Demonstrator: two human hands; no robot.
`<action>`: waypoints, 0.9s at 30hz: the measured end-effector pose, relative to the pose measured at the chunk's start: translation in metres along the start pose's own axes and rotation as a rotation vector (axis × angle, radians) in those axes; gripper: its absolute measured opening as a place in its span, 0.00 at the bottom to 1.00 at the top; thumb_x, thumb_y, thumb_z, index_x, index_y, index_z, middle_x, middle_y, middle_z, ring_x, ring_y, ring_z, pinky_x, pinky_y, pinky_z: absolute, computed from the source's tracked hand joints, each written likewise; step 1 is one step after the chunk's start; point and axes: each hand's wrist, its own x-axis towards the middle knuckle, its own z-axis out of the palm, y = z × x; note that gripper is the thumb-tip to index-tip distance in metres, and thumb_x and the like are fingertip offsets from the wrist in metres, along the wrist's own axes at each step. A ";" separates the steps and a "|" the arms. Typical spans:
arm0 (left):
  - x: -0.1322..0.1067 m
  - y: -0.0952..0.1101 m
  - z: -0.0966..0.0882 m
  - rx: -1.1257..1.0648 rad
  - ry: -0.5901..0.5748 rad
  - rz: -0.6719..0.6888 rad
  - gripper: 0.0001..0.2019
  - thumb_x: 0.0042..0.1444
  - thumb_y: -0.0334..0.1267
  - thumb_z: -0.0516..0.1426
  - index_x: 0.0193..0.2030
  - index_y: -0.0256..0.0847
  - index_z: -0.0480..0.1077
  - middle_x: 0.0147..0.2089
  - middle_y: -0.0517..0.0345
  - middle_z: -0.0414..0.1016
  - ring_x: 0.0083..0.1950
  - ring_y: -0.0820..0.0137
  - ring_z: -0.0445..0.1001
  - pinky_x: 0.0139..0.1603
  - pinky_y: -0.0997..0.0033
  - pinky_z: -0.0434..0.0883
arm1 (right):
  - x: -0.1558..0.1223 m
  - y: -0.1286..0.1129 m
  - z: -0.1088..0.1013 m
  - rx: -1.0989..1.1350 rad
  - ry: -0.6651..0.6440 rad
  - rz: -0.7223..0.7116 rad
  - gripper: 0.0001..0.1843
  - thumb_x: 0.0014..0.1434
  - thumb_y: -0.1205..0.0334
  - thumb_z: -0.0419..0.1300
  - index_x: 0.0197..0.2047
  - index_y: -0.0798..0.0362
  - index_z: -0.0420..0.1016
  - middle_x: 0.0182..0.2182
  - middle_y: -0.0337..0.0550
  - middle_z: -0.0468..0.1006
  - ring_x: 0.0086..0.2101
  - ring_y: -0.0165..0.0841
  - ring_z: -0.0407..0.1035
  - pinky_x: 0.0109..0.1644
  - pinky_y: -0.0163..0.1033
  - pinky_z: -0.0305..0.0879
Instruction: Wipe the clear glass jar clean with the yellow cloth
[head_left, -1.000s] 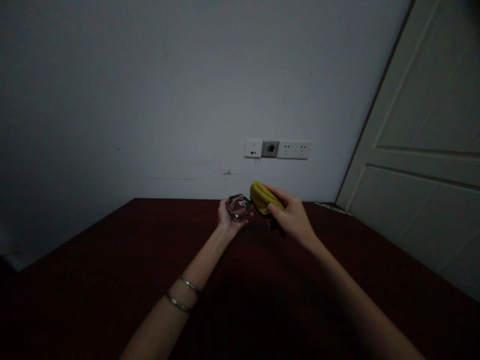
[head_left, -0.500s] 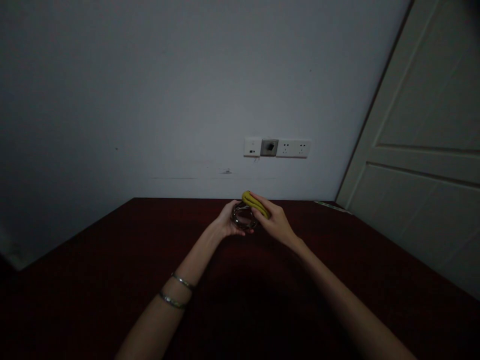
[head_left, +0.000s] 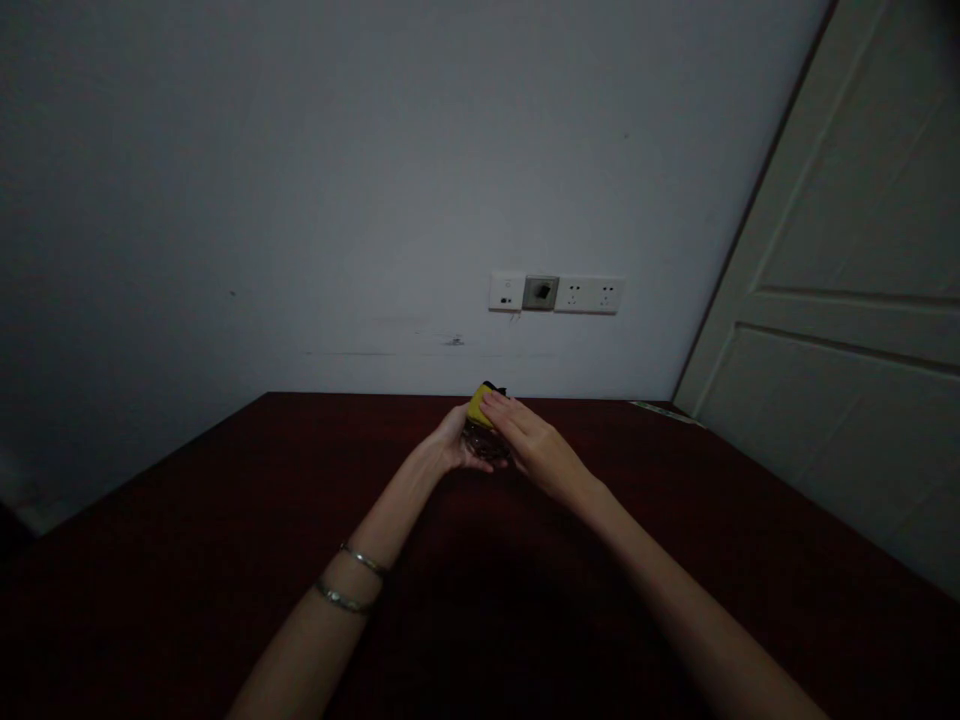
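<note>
Held over the table's far part, a clear, shiny round glass vessel (head_left: 484, 442) rests in my left hand (head_left: 448, 445), with the fingers curled around its side and underneath. Its exact kind is hard to make out in the dim light. My right hand (head_left: 534, 440) presses a folded yellow cloth (head_left: 478, 408) with a black edge over the vessel's top. The right fingers lie over the cloth and hide part of it and of the vessel.
The dark red table (head_left: 315, 470) reaches back to a pale wall (head_left: 337, 200). A row of wall sockets (head_left: 589, 295) sits above its far edge. A panelled door (head_left: 840, 300) stands at the right, and a thin strip (head_left: 664, 411) lies at the far right corner.
My right hand has moved left and tipped the cloth from the vessel's right rim over its top. The vessel's opening is now covered. My left hand keeps almost the same place.
</note>
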 end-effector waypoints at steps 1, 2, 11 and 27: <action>-0.001 0.001 0.000 0.074 0.032 -0.005 0.16 0.56 0.41 0.50 0.43 0.32 0.70 0.24 0.39 0.75 0.21 0.53 0.74 0.14 0.59 0.68 | 0.000 -0.001 -0.001 -0.010 -0.012 -0.011 0.38 0.54 0.80 0.50 0.67 0.55 0.48 0.63 0.55 0.59 0.64 0.38 0.50 0.65 0.53 0.54; -0.002 0.002 0.000 0.132 0.066 0.009 0.16 0.56 0.42 0.50 0.44 0.34 0.70 0.25 0.41 0.76 0.23 0.55 0.75 0.16 0.59 0.70 | 0.001 -0.003 -0.003 -0.018 -0.023 -0.021 0.38 0.54 0.80 0.51 0.67 0.55 0.49 0.63 0.55 0.59 0.64 0.38 0.50 0.65 0.54 0.53; -0.003 0.007 -0.001 0.164 0.107 0.089 0.13 0.58 0.38 0.48 0.44 0.37 0.70 0.23 0.48 0.75 0.21 0.61 0.73 0.20 0.60 0.71 | 0.008 -0.016 -0.019 0.045 -0.134 -0.066 0.33 0.54 0.81 0.50 0.62 0.55 0.60 0.60 0.52 0.65 0.62 0.35 0.55 0.65 0.51 0.55; -0.005 0.028 -0.017 0.257 -0.076 0.024 0.17 0.58 0.46 0.48 0.35 0.33 0.69 0.23 0.49 0.76 0.21 0.62 0.74 0.14 0.67 0.70 | 0.010 -0.017 -0.050 0.141 -0.224 -0.050 0.35 0.48 0.85 0.48 0.58 0.53 0.67 0.57 0.48 0.69 0.59 0.33 0.61 0.64 0.47 0.57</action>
